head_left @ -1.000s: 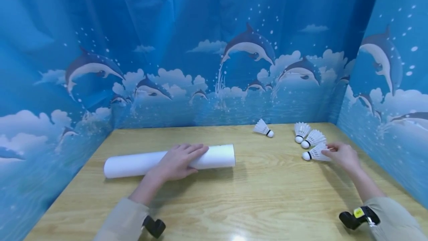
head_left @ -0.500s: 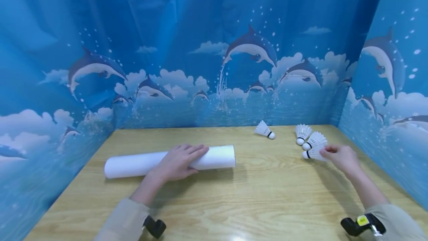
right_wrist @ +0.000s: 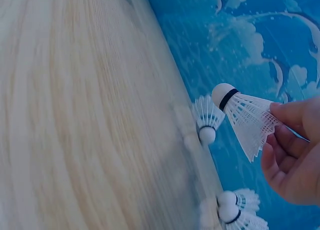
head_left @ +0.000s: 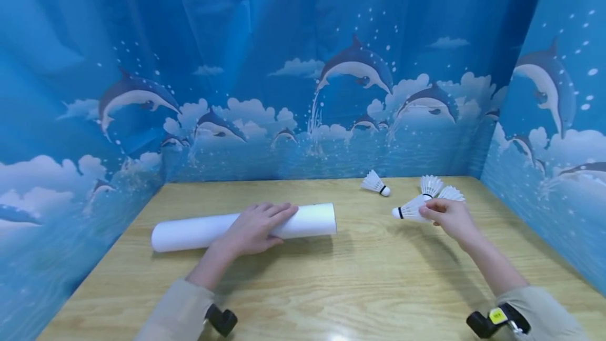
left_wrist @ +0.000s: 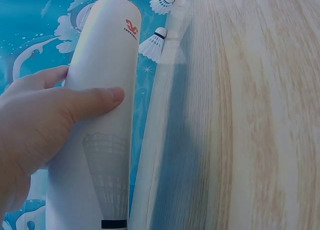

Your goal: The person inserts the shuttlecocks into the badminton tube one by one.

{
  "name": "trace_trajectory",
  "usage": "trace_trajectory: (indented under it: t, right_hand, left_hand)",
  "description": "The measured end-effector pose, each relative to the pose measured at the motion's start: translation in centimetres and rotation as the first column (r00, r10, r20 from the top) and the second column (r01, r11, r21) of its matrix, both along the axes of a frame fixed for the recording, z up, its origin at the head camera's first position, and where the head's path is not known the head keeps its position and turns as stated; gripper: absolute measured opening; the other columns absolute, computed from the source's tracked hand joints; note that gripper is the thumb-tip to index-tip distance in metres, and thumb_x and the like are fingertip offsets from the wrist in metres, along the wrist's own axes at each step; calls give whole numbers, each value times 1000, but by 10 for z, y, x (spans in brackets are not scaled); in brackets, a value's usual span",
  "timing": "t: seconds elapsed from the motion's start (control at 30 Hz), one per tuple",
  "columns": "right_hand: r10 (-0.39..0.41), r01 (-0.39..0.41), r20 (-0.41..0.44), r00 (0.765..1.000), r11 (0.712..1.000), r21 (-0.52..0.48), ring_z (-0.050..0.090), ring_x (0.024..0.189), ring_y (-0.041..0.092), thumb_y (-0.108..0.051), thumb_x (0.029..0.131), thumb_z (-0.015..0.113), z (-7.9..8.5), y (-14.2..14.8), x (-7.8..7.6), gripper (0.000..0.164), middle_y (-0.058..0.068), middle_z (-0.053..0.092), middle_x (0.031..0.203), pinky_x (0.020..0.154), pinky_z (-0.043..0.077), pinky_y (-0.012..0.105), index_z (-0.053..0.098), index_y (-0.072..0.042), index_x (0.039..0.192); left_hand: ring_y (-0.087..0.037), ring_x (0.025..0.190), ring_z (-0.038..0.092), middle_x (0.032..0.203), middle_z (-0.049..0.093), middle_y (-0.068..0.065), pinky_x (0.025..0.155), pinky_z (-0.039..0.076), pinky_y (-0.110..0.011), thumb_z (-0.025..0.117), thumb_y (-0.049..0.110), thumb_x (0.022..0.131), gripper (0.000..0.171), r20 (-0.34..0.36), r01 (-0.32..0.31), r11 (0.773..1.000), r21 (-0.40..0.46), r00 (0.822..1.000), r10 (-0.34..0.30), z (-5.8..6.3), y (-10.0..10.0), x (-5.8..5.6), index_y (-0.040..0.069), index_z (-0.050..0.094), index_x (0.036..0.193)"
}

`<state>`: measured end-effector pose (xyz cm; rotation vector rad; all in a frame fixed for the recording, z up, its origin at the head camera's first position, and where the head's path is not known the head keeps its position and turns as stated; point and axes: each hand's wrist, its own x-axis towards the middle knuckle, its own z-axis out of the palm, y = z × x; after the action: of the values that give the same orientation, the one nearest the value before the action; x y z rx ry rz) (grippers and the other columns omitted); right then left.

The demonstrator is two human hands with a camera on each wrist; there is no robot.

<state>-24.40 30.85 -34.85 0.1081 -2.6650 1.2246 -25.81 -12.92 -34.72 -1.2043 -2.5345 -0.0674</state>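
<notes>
My left hand (head_left: 253, 229) grips a long white shuttlecock tube (left_wrist: 107, 45) lying sideways on the table, its thumb on the near side and its fingers over the top. A red logo and a grey shuttlecock print show on the tube in the left wrist view. Between thumb and fingers, my right hand (head_left: 452, 219) pinches a white shuttlecock (right_wrist: 247, 117) by the edge of its skirt. Its cork, banded in black, points left toward the tube. Behind that hand lie two more shuttlecocks, one upright-looking (head_left: 431, 185) and one partly hidden (head_left: 451, 193).
A single shuttlecock (head_left: 375, 183) lies near the back edge of the wooden table (head_left: 360, 278). Blue dolphin-print sheets (head_left: 265, 67) rise along the back and sides. A small black camera is strapped to each wrist.
My right hand has lifted the nearest shuttlecock away from the others and carried it left. The left hand stays on the tube, which has hardly moved.
</notes>
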Motion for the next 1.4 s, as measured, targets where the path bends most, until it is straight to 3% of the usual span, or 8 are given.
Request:
trace_trajectory:
  t: [0.33,0.57,1.07,1.4]
  right_hand:
    - [77,-69,61,995,990,-123,54,80,5,-20,90,61,14,-43,0,38,12,64,103,70,50,27,59,12,111]
    - [140,-128,56,989,975,-180,55,85,8,-20,90,61,20,-71,-4,37,17,62,111,74,49,30,60,10,112]
    - [225,-214,15,974,944,-252,55,75,8,-8,86,64,11,-111,-6,28,11,64,100,64,50,27,62,14,102]
    - [210,-204,-10,978,936,-286,57,73,9,-6,86,64,5,-133,-4,23,14,68,94,63,50,27,63,11,101]
  left_hand:
    - [-29,115,51,138,46,-6,96,41,-51,76,33,75,82,15,-5,1000,3,1000,5,0,1,0,18,35,144]
    - [-28,114,52,138,46,-5,94,43,-50,77,33,75,82,4,4,1000,10,1000,-4,-2,2,-1,19,35,144]
    - [-28,114,52,138,47,-4,94,44,-49,76,33,75,81,-7,8,1000,1,1000,-8,1,4,1,18,36,144]
    - [-28,114,51,138,46,-4,95,43,-49,76,33,75,81,-6,8,1000,-3,1000,-8,1,5,1,18,36,143]
